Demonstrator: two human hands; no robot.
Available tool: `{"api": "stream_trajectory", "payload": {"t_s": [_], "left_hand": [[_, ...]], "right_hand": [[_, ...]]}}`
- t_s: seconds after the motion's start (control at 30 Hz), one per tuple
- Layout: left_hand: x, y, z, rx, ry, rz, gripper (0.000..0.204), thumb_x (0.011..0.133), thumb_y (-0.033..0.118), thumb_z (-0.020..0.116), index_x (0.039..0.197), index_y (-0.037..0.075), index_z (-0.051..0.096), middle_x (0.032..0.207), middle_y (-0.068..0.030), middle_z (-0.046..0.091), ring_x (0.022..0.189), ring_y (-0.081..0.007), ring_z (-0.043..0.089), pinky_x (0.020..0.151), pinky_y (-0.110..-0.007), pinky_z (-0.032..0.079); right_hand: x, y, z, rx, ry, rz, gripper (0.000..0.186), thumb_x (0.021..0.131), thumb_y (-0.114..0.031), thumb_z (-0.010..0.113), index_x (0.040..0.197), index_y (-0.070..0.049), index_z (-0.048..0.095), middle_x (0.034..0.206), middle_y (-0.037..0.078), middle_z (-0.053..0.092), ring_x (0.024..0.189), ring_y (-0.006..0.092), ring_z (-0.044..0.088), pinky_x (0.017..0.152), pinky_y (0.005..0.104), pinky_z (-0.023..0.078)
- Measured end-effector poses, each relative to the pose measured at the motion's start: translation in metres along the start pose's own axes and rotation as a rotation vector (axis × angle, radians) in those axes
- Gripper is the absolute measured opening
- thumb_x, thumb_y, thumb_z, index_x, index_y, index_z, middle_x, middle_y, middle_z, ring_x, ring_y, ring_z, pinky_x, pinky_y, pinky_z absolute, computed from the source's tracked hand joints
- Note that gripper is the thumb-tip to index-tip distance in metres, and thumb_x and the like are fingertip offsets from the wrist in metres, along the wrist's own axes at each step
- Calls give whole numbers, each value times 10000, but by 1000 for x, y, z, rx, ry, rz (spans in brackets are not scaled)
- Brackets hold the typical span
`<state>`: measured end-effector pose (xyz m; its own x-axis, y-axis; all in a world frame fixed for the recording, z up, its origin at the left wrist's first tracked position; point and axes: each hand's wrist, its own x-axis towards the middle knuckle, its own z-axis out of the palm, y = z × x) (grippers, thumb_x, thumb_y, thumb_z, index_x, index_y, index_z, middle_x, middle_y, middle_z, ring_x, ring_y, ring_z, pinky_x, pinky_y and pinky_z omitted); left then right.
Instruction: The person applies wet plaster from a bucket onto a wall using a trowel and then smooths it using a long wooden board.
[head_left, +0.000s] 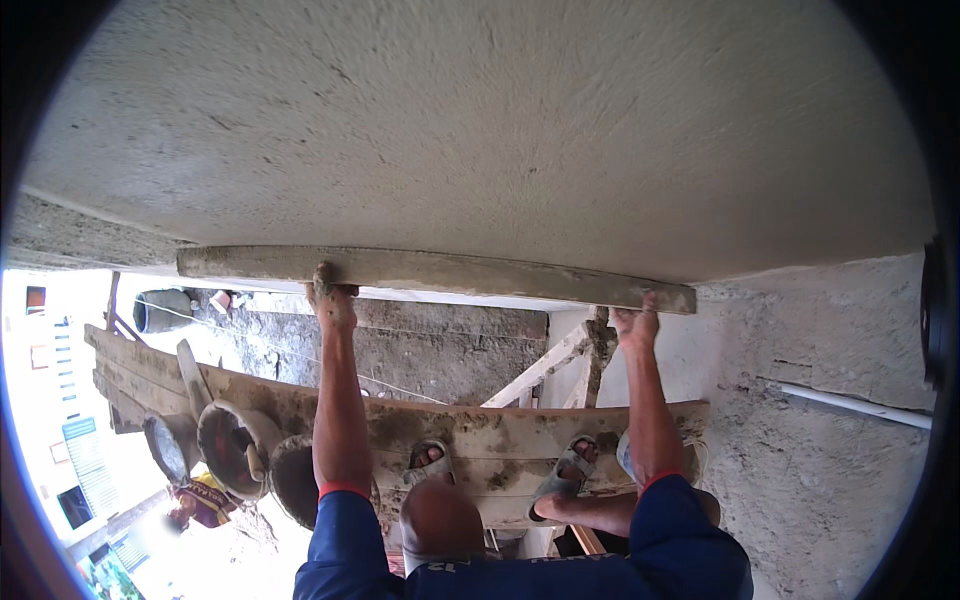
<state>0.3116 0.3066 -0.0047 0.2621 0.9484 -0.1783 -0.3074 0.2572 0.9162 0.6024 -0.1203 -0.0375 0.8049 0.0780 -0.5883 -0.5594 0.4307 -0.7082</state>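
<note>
A long, mortar-smeared straightedge board [450, 271] lies across the grey plastered wall [480, 130] in front of me, its right end slightly lower than its left. My left hand [333, 300] is closed on its lower edge, left of the board's middle, with wet mortar on the fingers. Close to the right end, my right hand [636, 322] grips the same edge. Both arms are stretched out ahead. Fresh plaster above the board looks fairly smooth, with small pits and streaks.
My sandalled feet stand on scaffold planks [500, 430] spotted with mortar. Several buckets stand at the left, including a mortar-caked bucket [238, 450]. Another person [205, 500] is below at the lower left. A white pipe [855, 405] juts along the rough right wall [800, 500].
</note>
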Motion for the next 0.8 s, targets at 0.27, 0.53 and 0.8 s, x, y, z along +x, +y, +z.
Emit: {"api": "stream_trajectory", "payload": {"t_s": [0.27,0.53,0.8], "left_hand": [[57,-97,-78,-26,-167,-232,242,874,350,469,811,127,538,738,-13,537,633,-131,499,539,-276,396],[17,-185,-71,-55,-192,-408,349,887,377,478,992,49,542,889,-37,538,739,-163,523,662,-317,460],[-50,-268,5,-410,-121,-713,481,845,428,529,1147,58,478,1010,-128,575,894,-281,576,713,-428,495]], "right_hand": [[49,103,-18,90,-58,264,453,886,-384,465,1257,-158,337,1279,136,409,1146,388,409,909,604,355],[111,58,-96,202,-1,358,462,887,-360,471,1218,-42,412,1247,152,449,1139,352,439,921,508,395],[115,-55,-148,44,81,99,573,884,-449,433,1300,-70,325,1354,78,335,1249,265,321,999,450,328]]}}
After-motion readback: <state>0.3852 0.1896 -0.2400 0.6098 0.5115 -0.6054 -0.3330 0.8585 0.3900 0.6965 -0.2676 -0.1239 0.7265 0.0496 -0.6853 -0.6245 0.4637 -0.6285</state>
